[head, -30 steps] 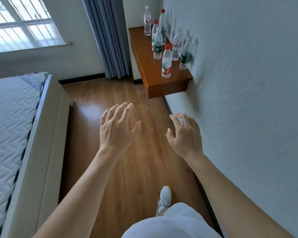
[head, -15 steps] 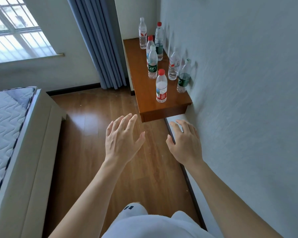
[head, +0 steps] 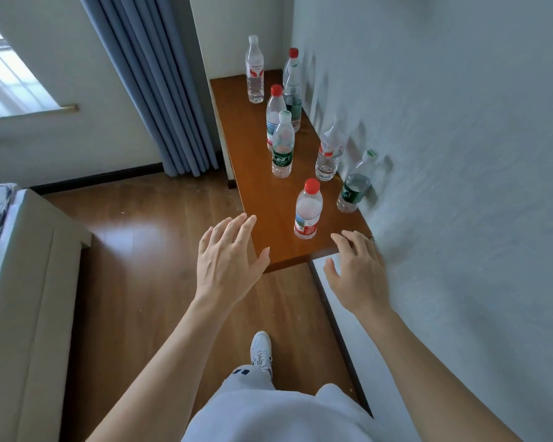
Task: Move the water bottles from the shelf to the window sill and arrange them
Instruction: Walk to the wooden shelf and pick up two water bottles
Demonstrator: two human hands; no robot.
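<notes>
Several clear water bottles stand on a brown wooden shelf (head: 262, 193) fixed to the right wall. The nearest is a red-capped bottle (head: 307, 210) close to the shelf's front edge. A green-labelled bottle (head: 354, 186) leans by the wall, and another green-labelled one (head: 282, 146) stands mid-shelf. My left hand (head: 225, 260) is spread open at the shelf's front left corner, holding nothing. Just right of the nearest bottle, my right hand (head: 356, 269) is open over the front right corner. The window sill (head: 29, 114) lies at the far left.
A blue curtain (head: 154, 84) hangs between the window and the shelf. A bed (head: 23, 282) with a beige frame fills the left side. Wooden floor runs between bed and wall. My white shoe (head: 261, 349) steps forward below.
I have walked closer to the shelf, which now sits larger and lower in view. Both open hands have reached its front edge, where before they hung short of it.
</notes>
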